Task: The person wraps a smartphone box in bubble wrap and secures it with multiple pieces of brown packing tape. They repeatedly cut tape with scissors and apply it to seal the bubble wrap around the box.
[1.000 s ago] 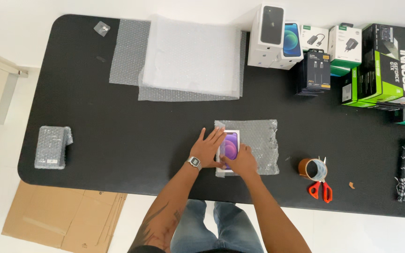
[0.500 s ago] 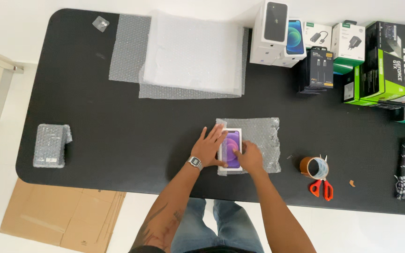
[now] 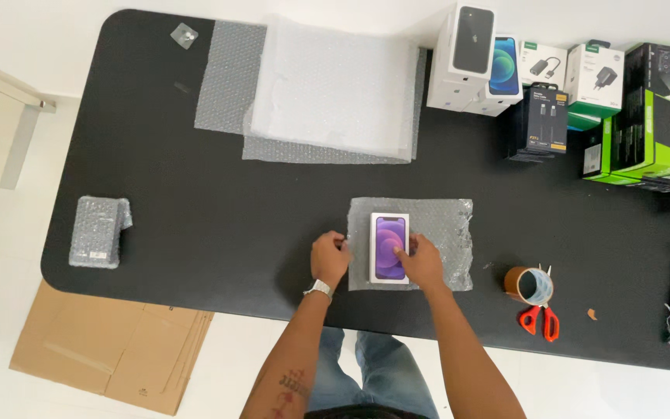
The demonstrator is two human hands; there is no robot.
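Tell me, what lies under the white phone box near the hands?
The white phone box lies on a bubble wrap sheet, spread flat on the black table. The right hand covers the box's lower corner; wrap beneath the box is hidden.

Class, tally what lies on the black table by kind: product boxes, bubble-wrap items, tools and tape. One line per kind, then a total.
Phone boxes: 3, the purple one under both hands, a black one and a blue one
Accessory boxes: 3
Green-and-black boxes: 2 at least
Bubble-wrap sheets or stacks: 2
Wrapped parcel: 1
Tape roll: 1
Scissors: 1
Total: 13
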